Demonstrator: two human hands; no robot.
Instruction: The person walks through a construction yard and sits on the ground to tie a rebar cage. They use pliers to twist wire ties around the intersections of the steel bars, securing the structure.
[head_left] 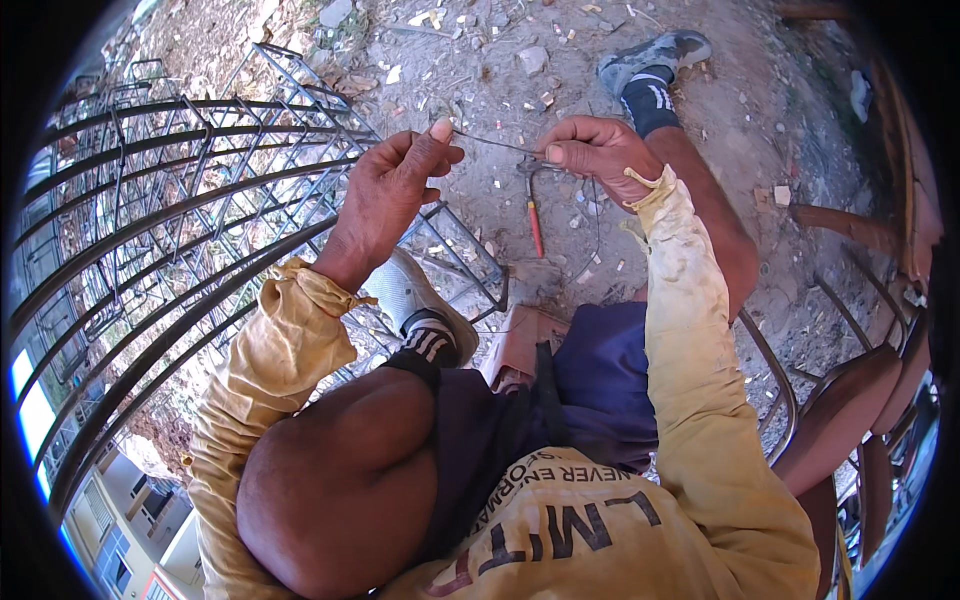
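A thin dark wire (pixel 497 143) stretches between my two hands above the dirt ground. My left hand (pixel 400 185) pinches its left end between thumb and forefinger. The other end sits in the closed fingers of my right hand (pixel 600 155), and a thin strand hangs down beneath that hand. On the ground just below lies a pair of pincers (pixel 534 215) with red handles; its upper end is close under my right fingers. Left of my left hand stands a cage of steel reinforcing bars (pixel 190 185) tied with square stirrups.
Long bars of the cage curve along my left side, close to my left forearm. My shoes (pixel 655 62) rest on dirt scattered with stones and chips. Brown plastic-like chair parts (pixel 840 415) and bent metal rods (pixel 775 370) stand at my right. A building (pixel 125 530) shows at lower left.
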